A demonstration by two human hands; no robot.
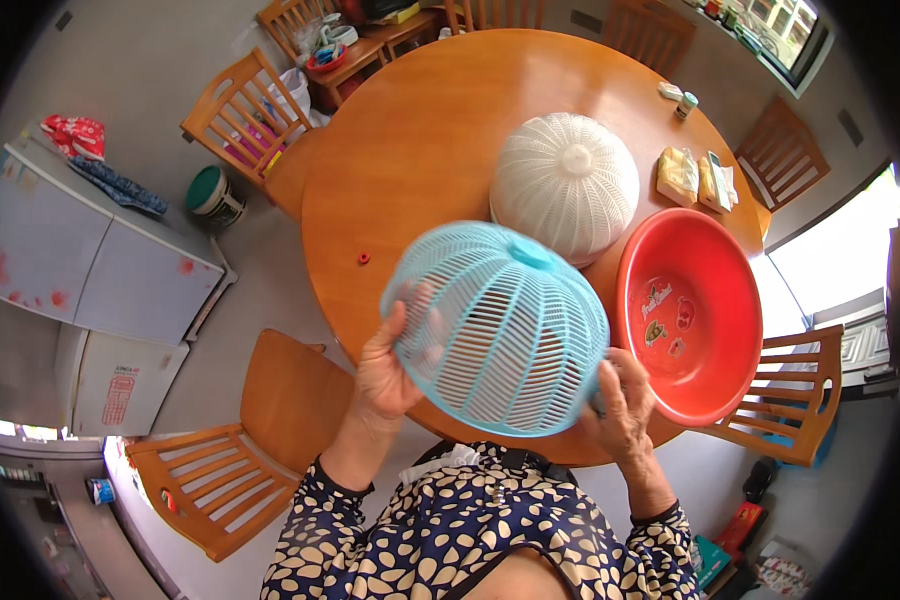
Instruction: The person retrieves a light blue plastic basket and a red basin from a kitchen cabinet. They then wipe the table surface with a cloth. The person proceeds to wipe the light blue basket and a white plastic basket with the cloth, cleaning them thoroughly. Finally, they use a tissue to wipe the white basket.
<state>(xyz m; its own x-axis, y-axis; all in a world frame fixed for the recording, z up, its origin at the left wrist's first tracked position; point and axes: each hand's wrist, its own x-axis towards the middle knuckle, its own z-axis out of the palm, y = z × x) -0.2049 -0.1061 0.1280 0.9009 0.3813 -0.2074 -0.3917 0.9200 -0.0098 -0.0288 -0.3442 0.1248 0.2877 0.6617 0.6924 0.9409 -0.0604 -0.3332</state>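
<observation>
A light blue slatted plastic food cover (pixel 500 335) is held up over the near edge of the round table, its domed side and round knob facing me. My left hand (pixel 388 365) grips its left rim, with the fingers partly showing through the slats. On the opposite rim, my right hand (pixel 622 405) is closed, its fingers bent around the edge. Just beyond, a white domed food cover (pixel 570 175) sits on the table. To the right stands a large red plastic basin (pixel 692 350) with fruit pictures on its inside.
The round wooden table (pixel 400 150) carries bagged bread (pixel 678 177), a small jar (pixel 687 104) and a tiny red ring-shaped piece (pixel 364 258). Wooden chairs surround it, one at near left (pixel 295 390). A fridge (pixel 100 255) and a green-lidded bucket (pixel 213 195) stand left.
</observation>
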